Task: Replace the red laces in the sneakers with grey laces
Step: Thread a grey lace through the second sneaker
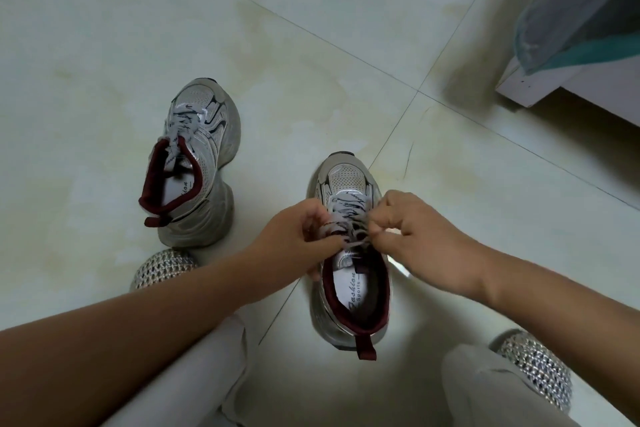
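Observation:
Two grey sneakers with dark red collars stand on the floor. The near sneaker (349, 288) sits between my knees, toe pointing away, threaded with a grey printed lace (346, 215). My left hand (298, 236) pinches the lace at the top eyelets on the shoe's left side. My right hand (412, 229) pinches the lace end on the right side, fingers curled. The far sneaker (197, 163) stands to the left, laced in grey, its lace ends (175, 152) hanging into the opening. No red lace is in sight.
Pale tiled floor (311, 45) all around. My feet in silver woven shoes (159, 267) (536, 367) flank the near sneaker, with light trouser legs below. A white furniture base (571, 90) with teal-grey fabric (581, 21) stands at the upper right.

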Tool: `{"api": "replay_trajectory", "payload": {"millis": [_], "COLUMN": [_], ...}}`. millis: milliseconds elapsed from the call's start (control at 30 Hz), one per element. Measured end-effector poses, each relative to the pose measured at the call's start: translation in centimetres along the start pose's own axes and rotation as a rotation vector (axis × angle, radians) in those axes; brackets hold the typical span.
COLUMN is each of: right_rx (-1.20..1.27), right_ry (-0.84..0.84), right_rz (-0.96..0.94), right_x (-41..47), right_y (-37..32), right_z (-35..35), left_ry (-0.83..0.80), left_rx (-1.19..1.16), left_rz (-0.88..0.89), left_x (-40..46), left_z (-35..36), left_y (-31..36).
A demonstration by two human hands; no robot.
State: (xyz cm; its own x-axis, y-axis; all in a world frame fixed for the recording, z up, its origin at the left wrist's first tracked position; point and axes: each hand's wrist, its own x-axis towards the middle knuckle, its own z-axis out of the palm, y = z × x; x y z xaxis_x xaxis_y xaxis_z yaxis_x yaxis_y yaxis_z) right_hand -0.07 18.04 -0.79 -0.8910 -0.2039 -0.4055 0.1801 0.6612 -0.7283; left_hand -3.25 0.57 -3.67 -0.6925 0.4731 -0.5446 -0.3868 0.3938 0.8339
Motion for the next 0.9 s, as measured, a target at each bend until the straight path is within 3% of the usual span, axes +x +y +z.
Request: {"api": "replay_trajectory", "payload": {"millis": [67, 133, 267, 333, 400, 467, 533, 667, 800, 900], "right_rx": [0.268, 0.344, 0.152, -0.051, -0.238, -0.200, -0.153, -0.527, -0.673, -0.455], "right_ry": [0.019, -0.072, -0.437, -0.510, -0.374, -0.206, -0.145, 0.041, -0.039, -0.078], "right_rz": [0.114, 0.174, 0.277, 0.338, 0.293, 0.257, 0.200, -0.176, -0.489, -0.379], "right_x": [-0.8, -1.8, -2.8, -2.5, -2.0, -1.4, -0.9, -1.6, -3.5, -4.3], "right_y": [0.1, 0.3, 1.1, 1.4, 1.7, 1.1, 0.7, 0.8, 2.0, 1.7], "right_z": [-3.2, -5.8, -5.9, -5.0, -4.1, -3.2, -2.1, 0.0, 1.0, 0.8], "left_ry": [0.021, 0.021, 0.021, 0.060, 0.099, 0.094, 0.068, 0.056, 0.086, 0.209], "left_rx": [-0.040, -0.066, 0.050, 0.172, 0.289, 0.394, 0.472, 0.512, 0.447, 0.377], "left_rz": [-0.015, -0.028, 0.033, 0.119, 0.238, 0.358, 0.417, 0.514, 0.560, 0.451], "left_x": [-0.1, 0.0, 0.0, 0.1, 0.1, 0.1, 0.0, -0.1, -0.1, 0.3], "left_z": [0.0, 0.1, 0.1, 0.0, -0.2, -0.3, -0.3, -0.6, -0.7, -0.5], "left_y": [-0.1, -0.2, -0.3, -0.5, -0.6, -0.6, -0.8, -1.0, -0.7, 0.1]}}
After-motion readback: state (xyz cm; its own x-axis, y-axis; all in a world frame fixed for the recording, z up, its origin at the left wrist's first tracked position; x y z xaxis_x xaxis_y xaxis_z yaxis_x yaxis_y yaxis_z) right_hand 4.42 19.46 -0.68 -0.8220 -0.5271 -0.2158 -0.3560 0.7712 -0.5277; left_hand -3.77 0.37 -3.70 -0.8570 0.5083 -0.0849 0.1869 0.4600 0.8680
